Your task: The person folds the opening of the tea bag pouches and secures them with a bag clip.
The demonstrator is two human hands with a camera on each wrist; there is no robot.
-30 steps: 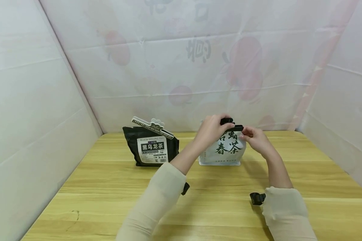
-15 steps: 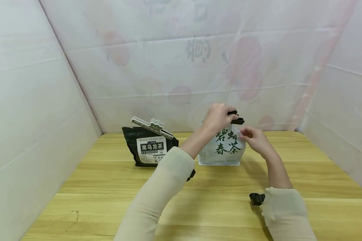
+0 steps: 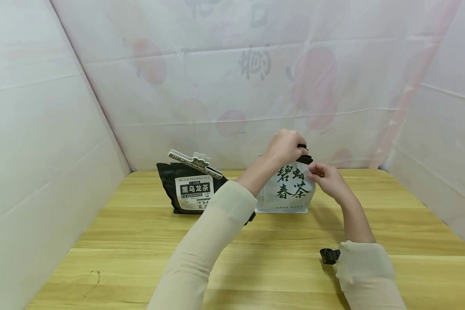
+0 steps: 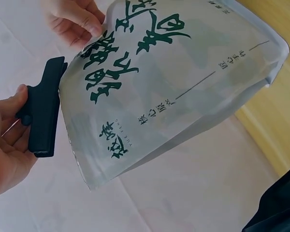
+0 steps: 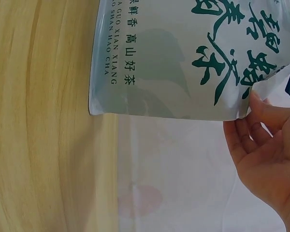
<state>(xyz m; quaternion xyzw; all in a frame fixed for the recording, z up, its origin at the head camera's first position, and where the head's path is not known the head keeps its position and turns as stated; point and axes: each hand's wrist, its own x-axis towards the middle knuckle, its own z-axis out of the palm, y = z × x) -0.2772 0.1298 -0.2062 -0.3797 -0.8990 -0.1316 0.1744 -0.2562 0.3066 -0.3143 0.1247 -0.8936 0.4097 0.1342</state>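
A white tea bag [image 3: 271, 193] with green lettering stands upright on the wooden table. My left hand [image 3: 286, 146] is above its top, gripping a black bag clip [image 4: 47, 107] between thumb and fingers. In the left wrist view the clip runs along the bag's top edge, right at it. My right hand [image 3: 329, 180] pinches the bag's upper right corner between thumb and fingers, as the right wrist view also shows. The left forearm partly covers the bag's left side in the head view.
To the left stands a black oolong tea bag [image 3: 168, 185] with a long pale clip [image 3: 195, 163] slanting across its top. A printed cloth [image 3: 232, 86] hangs behind the wooden table [image 3: 112, 258]. A small black device [image 3: 329, 256] sits by the right cuff.
My left hand has lifted the black clip from across the bag's upper lettering, then shifted it right and tilted it near the top right. My right hand has stayed at the corner.
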